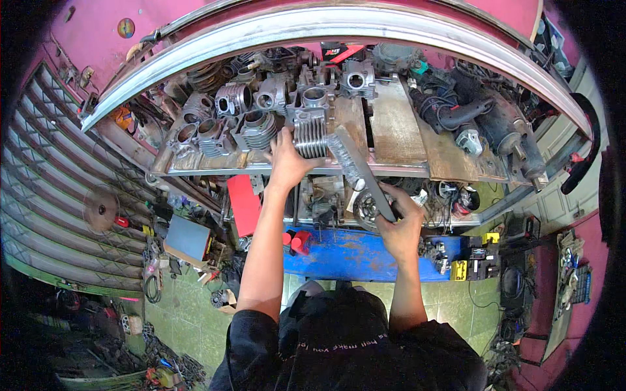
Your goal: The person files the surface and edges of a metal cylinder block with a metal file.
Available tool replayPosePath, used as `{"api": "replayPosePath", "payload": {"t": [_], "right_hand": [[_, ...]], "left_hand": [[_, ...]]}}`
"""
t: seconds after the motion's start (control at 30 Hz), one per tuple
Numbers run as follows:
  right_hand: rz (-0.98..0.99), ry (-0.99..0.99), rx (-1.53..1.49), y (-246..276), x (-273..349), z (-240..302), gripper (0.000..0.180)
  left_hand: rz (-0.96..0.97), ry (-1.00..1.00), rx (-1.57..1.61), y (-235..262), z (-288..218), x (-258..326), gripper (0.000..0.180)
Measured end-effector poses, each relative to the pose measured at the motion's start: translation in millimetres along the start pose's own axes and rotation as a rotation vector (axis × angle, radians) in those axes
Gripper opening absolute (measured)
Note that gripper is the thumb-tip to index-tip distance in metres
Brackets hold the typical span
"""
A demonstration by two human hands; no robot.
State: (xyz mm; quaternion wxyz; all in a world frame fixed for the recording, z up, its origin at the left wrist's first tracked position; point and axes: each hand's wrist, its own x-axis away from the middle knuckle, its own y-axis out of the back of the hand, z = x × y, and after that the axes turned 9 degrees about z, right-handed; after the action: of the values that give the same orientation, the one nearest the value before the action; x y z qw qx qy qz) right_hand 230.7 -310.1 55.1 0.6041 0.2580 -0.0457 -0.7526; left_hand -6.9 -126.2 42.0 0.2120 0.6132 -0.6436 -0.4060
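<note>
A finned metal cylinder (pixel 310 138) is held near the front edge of a wooden shelf (pixel 399 140) by the left hand (pixel 287 163), its fingers at the left side and its thumb along the near side. A long-handled brush (pixel 370 181) is grasped near its lower end by the right hand (pixel 401 221); its bristles are angled toward the cylinder's right side, though whether they touch cannot be told. More cylinders (pixel 256 130) are crowded to the left, and mufflers (pixel 499 124) are laid at the far right. Below, red bottles (pixel 300 242) are set on a blue bench (pixel 355 257).
</note>
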Motion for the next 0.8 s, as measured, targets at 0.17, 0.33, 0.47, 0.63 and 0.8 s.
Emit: {"api": "replayPosePath", "payload": {"t": [0.17,0.33,0.47,0.63,0.8], "right_hand": [[-0.016,0.096,0.149,-10,-9,32,0.057],[-0.072,0.267,0.393,-26,-26,64,0.059],[-0.039,0.325,0.613,-62,-32,65,0.057],[-0.014,0.283,0.703,-98,-39,73,0.061],[-0.042,0.261,0.811,-126,-66,85,0.064]], "left_hand": [[-0.061,0.082,-0.040,-10,-12,-5,0.116],[-0.090,0.048,0.049,-15,-13,1,0.115],[-0.061,0.013,0.109,-13,1,3,0.115],[0.016,-0.088,0.193,-11,30,-11,0.117],[-0.020,-0.146,0.241,-21,41,-16,0.113]]}}
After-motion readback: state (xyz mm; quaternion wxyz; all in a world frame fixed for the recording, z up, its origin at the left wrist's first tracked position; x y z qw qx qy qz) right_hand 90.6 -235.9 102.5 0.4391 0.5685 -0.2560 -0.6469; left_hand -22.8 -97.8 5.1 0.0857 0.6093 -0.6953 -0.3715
